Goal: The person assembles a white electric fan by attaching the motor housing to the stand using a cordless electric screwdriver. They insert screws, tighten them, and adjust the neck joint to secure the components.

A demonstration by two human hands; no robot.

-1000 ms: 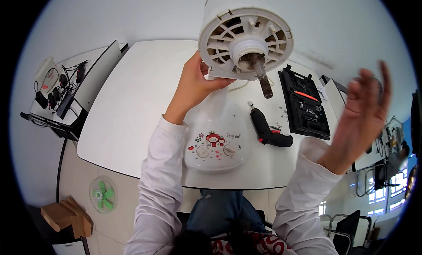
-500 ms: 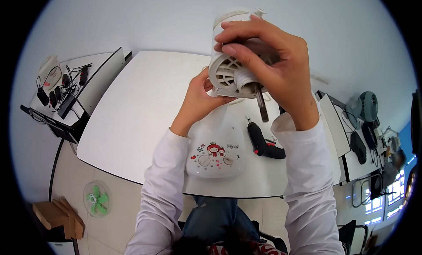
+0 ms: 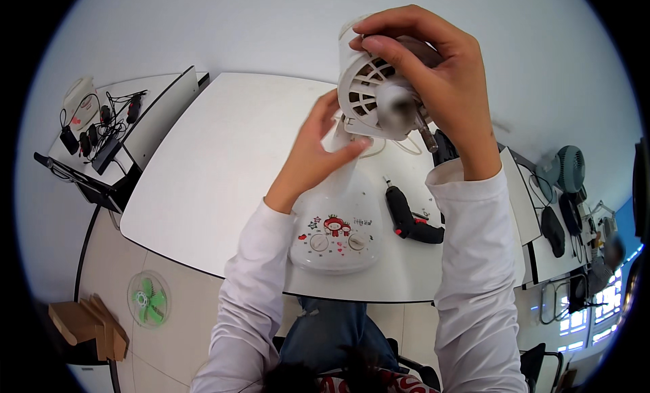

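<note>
A white desk fan stands at the front of the table, without blades or front grille. Its motor housing (image 3: 363,95) has a slotted face, with a metal shaft (image 3: 426,132) sticking out toward me. My right hand (image 3: 440,71) grips the housing from above, thumb on the front rim. My left hand (image 3: 315,149) curls round the neck just under the housing; some of its fingertips are hidden behind. The fan's base (image 3: 336,241) carries a red cartoon print and two round knobs. A black electric screwdriver (image 3: 404,215) lies right of the base.
A green fan blade in a round guard (image 3: 149,299) lies on the floor at left, near cardboard boxes (image 3: 88,329). Side tables hold tangled cables (image 3: 112,125) at left and a grey-green fan (image 3: 567,168) at right. A white cord (image 3: 406,146) trails behind the fan.
The motor housing has shifted slightly right and its face has turned, so the shaft points more rightward. My left hand's thumb has come away from the housing's lower edge toward the neck.
</note>
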